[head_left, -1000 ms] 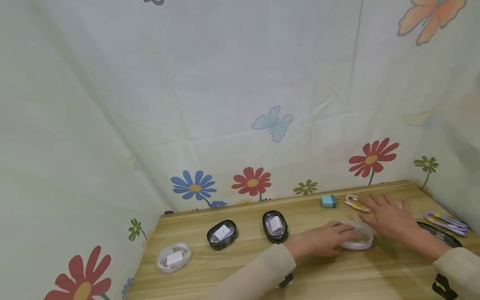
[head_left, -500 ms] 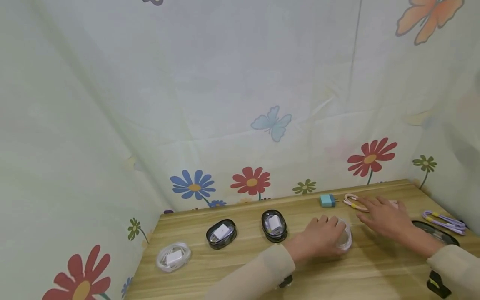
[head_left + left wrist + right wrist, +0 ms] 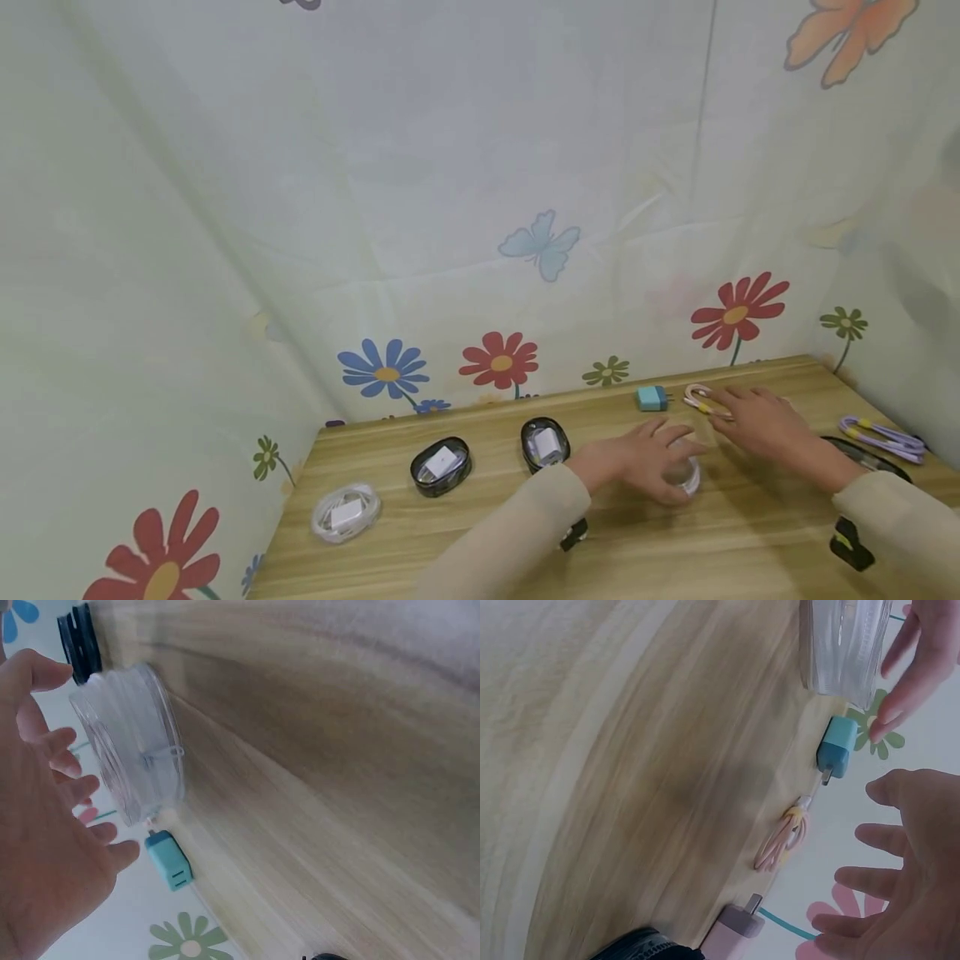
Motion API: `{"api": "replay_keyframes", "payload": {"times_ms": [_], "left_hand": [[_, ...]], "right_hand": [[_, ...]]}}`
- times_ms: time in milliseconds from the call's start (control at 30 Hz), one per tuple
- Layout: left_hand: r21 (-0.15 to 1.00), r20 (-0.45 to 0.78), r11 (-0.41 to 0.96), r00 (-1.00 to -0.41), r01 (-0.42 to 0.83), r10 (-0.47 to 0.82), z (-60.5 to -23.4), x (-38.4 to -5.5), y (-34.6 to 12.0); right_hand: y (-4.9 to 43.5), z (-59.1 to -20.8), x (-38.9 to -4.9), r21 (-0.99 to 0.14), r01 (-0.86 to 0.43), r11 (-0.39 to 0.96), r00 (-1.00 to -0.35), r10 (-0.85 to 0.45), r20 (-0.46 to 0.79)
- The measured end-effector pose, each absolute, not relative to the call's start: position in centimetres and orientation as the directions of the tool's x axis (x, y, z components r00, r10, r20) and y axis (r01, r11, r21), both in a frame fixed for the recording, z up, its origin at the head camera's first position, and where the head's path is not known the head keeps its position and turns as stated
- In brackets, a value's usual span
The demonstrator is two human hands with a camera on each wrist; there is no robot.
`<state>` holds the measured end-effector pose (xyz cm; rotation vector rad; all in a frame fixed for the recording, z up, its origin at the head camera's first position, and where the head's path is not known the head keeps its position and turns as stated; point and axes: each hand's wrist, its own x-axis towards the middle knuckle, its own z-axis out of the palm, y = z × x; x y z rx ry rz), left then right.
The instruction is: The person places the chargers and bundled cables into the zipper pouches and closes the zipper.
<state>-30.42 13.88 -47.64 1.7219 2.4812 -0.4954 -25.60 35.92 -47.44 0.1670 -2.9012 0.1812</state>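
My left hand (image 3: 648,460) hovers over a clear oval plastic case (image 3: 139,742) on the wooden table, fingers spread and holding nothing. In the left wrist view its fingertips are just off the case. In the head view the hand covers part of the case. To the right, my right hand (image 3: 772,429) is above the table with fingers extended, its fingertips overlapping a looped pink cable (image 3: 784,838) in the head view. A pink charger plug (image 3: 731,930) lies past that cable, hidden under this hand in the head view. Left of the cable sits a teal charger plug (image 3: 651,398).
Two black oval cases, one on the far left (image 3: 441,467) and one nearer (image 3: 545,443), hold white chargers. A clear case (image 3: 346,512) with a white charger lies leftmost. Beside my right forearm are another black case (image 3: 870,454) and a looped purple cable (image 3: 885,438).
The clear case has shifted left with my left hand, whose fingers have since loosened and spread off it. My right hand stays near the pink cable.
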Motion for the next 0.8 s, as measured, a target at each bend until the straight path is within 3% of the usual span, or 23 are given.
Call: {"api": "replay_keyframes", "payload": {"times_ms": [133,267,533,667,800], "left_hand": [[-0.098,-0.295,0.366,-0.379,0.925,0.877,-47.5,-30.9,13.9],[-0.018,-0.298,0.448,-0.433,0.894,0.851,-47.7,-31.0,13.6],[0.025,-0.207,0.619,-0.602,0.785,0.771,-47.7,-30.6,13.6],[0.025,-0.197,0.646,-0.63,0.763,0.752,-47.3,-30.4,13.7],[-0.01,-0.211,0.634,-0.622,0.773,0.754,-47.3,-30.3,13.8]], "right_hand": [[35.8,-47.5,-26.0,-0.117,-0.15,0.982,-0.963,-0.118,0.241],[35.7,-47.6,-26.1,-0.141,-0.161,0.977,-0.964,-0.125,0.236],[36.4,-47.3,-26.0,-0.161,-0.178,0.971,-0.957,-0.133,0.257],[36.6,-47.7,-26.5,-0.167,-0.19,0.967,-0.954,-0.142,0.265],[36.7,-48.1,-27.2,-0.199,-0.192,0.961,-0.961,-0.143,0.236]]}}
